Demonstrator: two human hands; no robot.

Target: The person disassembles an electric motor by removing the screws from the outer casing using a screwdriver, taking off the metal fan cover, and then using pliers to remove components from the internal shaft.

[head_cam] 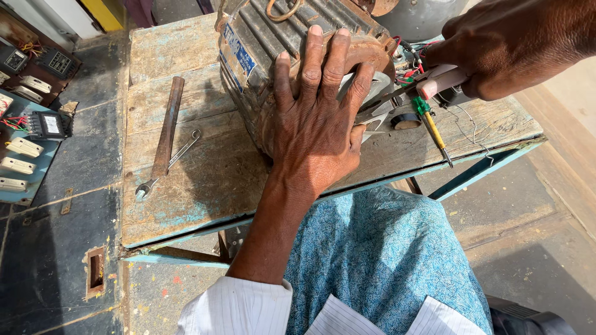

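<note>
— What's the left hand (316, 124) doing?

— It lies open, palm down, fingers spread over the near end of the rusty motor (292, 56). The motor sits on the worn wooden counter (205, 180), toward its far side, with a blue plate on its ribbed side.

— And the right hand (503, 53)?

— Closed around a pale-handled tool (434, 84). Its thin dark shaft points left toward the motor's end, just past the left fingertips. What the tip touches is hidden behind the left hand.

— What's crowding that spot?

— Red and green wires (406, 62) bunch at the motor's right side, close to the tool. Below them lie a roll of black tape (406, 121) and a screwdriver with a green and yellow handle (433, 127), its tip toward the counter's front edge.

— Anything on the left of the counter?

— A rusty metal bar (167, 127) and a small spanner (169, 164) beside it, well apart from both hands. Grey meter boxes (37, 124) lie on the floor further left.
</note>
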